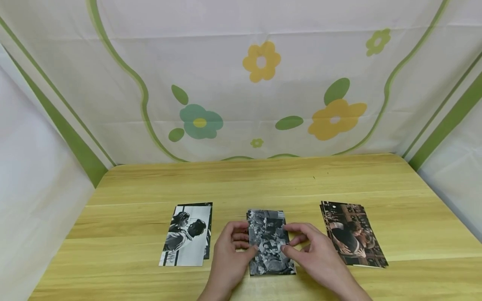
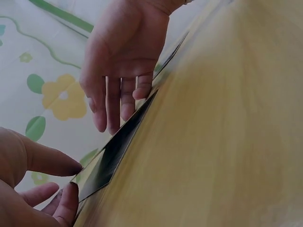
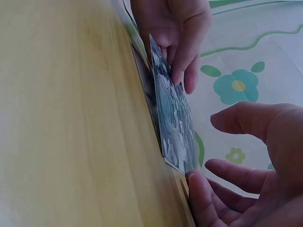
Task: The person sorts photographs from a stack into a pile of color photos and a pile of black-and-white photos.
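Note:
A black-and-white photo card (image 1: 268, 238) with a crowd printed on it lies in front of me, on top of at least one more card. My left hand (image 1: 233, 255) pinches its left edge, thumb on the picture and fingers along the side. At the other edge is my right hand (image 1: 316, 253), whose fingertips touch the card. In the right wrist view the right thumb stands apart from the photo card (image 3: 175, 118), which tilts up off a darker card (image 3: 144, 78) below. The left wrist view shows the right fingers (image 2: 113, 101) nearly straight.
To the left lies a small pile of black-and-white photo cards (image 1: 188, 236). A slightly spread pile topped by a colour photo (image 1: 354, 236) lies to the right. The wooden table (image 1: 241, 179) meets a flowered cloth (image 1: 233, 83) at the back.

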`<state>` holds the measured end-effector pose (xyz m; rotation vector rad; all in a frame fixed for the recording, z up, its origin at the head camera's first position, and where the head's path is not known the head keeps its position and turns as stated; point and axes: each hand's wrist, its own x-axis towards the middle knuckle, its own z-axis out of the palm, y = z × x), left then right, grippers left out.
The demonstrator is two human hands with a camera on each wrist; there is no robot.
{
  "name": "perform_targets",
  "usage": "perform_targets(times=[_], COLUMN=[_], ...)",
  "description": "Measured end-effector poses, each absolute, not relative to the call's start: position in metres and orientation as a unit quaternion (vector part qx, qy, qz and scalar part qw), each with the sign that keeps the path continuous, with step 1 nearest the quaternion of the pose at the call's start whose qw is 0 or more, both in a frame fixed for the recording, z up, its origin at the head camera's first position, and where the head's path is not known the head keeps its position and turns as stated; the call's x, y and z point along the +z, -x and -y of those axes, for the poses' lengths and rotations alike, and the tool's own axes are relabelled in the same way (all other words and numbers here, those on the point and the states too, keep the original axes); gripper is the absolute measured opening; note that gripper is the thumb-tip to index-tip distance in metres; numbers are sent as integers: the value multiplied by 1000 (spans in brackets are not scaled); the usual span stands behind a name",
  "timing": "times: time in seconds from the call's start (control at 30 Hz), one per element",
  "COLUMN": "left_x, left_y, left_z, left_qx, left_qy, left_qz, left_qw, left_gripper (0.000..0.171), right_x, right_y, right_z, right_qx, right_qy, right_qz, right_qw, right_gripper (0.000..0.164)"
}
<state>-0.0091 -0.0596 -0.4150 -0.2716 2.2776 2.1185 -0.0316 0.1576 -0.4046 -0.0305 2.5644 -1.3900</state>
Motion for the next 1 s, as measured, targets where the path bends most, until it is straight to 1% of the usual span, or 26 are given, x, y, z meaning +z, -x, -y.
perform_targets(times=[0.4, 0.7, 1.0], left_x=[-421, -418, -414], left_y=[11, 11, 12], left_z=[62, 65, 69], left_qx=[701, 715, 718], left_qy=[85, 103, 119], left_qz=[-708, -692, -686], left_qw=[5, 3, -7], left_gripper=[47, 50, 46], right_x=[-405, -402, -400], right_y=[32, 31, 31], right_z=[-158, -158, -159], right_qx=[-478, -484, -523], right_qy=[11, 4, -7], right_qz=[-871, -868, -846], right_qw=[112, 112, 107], right_gripper=[54, 53, 45])
